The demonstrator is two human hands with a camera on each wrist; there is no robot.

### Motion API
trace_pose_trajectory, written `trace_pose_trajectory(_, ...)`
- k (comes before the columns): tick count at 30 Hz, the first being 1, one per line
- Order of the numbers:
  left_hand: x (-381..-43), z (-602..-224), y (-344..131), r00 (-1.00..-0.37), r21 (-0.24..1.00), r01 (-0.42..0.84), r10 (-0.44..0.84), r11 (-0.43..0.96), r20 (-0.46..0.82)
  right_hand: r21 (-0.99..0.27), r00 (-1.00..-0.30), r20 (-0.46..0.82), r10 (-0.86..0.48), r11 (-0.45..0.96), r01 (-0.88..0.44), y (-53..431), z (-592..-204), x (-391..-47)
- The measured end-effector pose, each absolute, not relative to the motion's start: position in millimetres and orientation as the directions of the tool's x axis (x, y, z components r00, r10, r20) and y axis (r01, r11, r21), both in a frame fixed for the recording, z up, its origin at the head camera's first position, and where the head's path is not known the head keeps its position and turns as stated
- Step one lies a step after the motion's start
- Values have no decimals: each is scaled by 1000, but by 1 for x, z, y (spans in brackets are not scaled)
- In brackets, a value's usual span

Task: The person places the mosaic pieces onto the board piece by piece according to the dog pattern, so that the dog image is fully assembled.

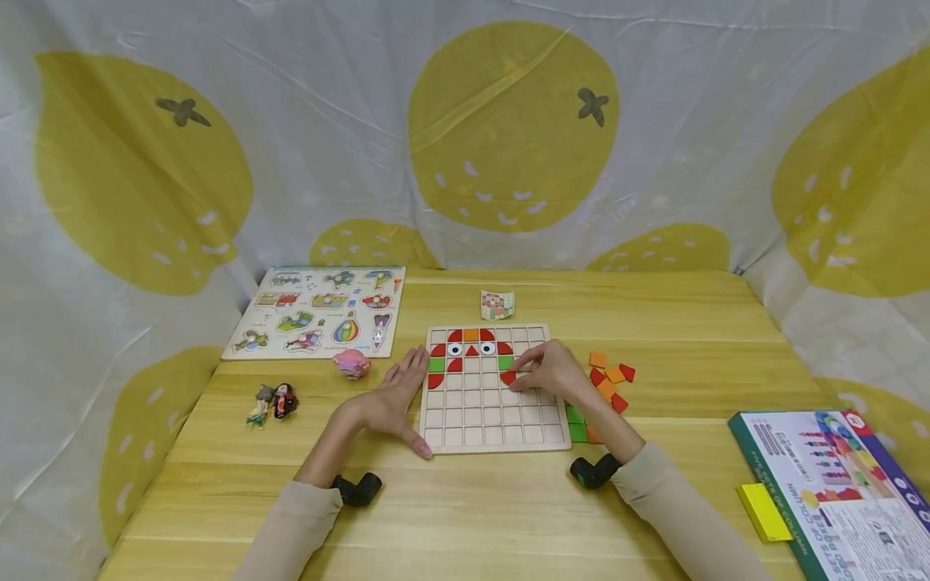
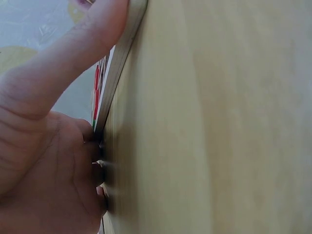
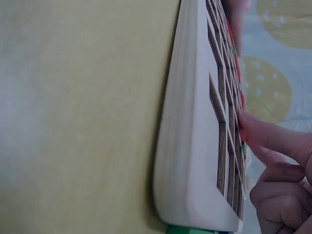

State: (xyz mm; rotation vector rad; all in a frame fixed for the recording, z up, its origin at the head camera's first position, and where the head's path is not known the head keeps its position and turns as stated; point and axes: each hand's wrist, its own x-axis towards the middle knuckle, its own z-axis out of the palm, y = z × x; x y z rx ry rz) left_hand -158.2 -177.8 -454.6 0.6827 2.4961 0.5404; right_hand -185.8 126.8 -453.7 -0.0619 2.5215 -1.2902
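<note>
A wooden grid board (image 1: 483, 418) lies flat on the table, its upper squares holding red, green and orange tiles and two eye tiles. My left hand (image 1: 385, 407) rests along the board's left edge with fingers spread and the thumb at the near corner. In the left wrist view its thumb (image 2: 73, 58) lies against the board's side. Over the right part of the grid, my right hand (image 1: 555, 373) pinches a red quarter-circle tile (image 1: 507, 378) just below a green square (image 1: 506, 363). The right wrist view shows thumb and fingertips at that tile, low over the grid.
Loose orange and red tiles (image 1: 606, 389) and green tiles (image 1: 577, 425) lie right of the board. A small pattern card (image 1: 497, 305) stands behind it. To the left are a picture puzzle (image 1: 320, 311), a pink toy (image 1: 352, 363) and two figurines (image 1: 272, 402). A box (image 1: 835, 484) lies far right.
</note>
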Motion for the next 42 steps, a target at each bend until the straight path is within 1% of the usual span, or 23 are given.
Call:
trace_pose_trajectory(6, -159, -455, -177, -753, 493, 364, 561, 790, -343, -820, -936, -289, -202, 557, 133, 132, -455, -189)
trace_pose_trajectory(12, -159, -457, -177, -757, 496, 362, 560, 789, -338, -838, -933, -259, -251, 539, 88, 133, -457, -192)
trace_pose_trajectory(21, -159, -459, -178, -754, 501, 372, 569, 781, -327, -853, -928, -271, -255, 510, 109, 133, -459, -192)
trace_pose_trajectory(26, -159, -458, -178, -758, 496, 367, 562, 787, -332, -859, -924, -246, -293, 508, 68, 141, -456, -195)
trace_pose_trajectory(29, -159, -458, -179, -758, 494, 366, 560, 789, -334, -865, -931, -224, -287, 498, 55, 161, -447, -196)
trace_pose_trajectory(31, -158, -457, -180, -757, 493, 365, 560, 790, -336, -866, -949, -198, -246, 498, 52, 183, -443, -196)
trace_pose_trajectory(34, -158, -457, -180, -758, 490, 363, 557, 793, -340, -862, -964, -196, -178, 499, 83, 221, -439, -194)
trace_pose_trajectory(37, -158, -456, -181, -759, 491, 364, 558, 791, -336, -823, -969, -222, -112, 554, 124, 252, -442, -193)
trace_pose_trajectory(39, -158, -455, -180, -757, 496, 366, 562, 787, -333, -784, -962, -261, -76, 598, 166, 269, -443, -192)
trace_pose_trajectory(42, -159, -454, -179, -751, 504, 369, 570, 781, -333, -741, -945, -316, -87, 644, 189, 290, -446, -190)
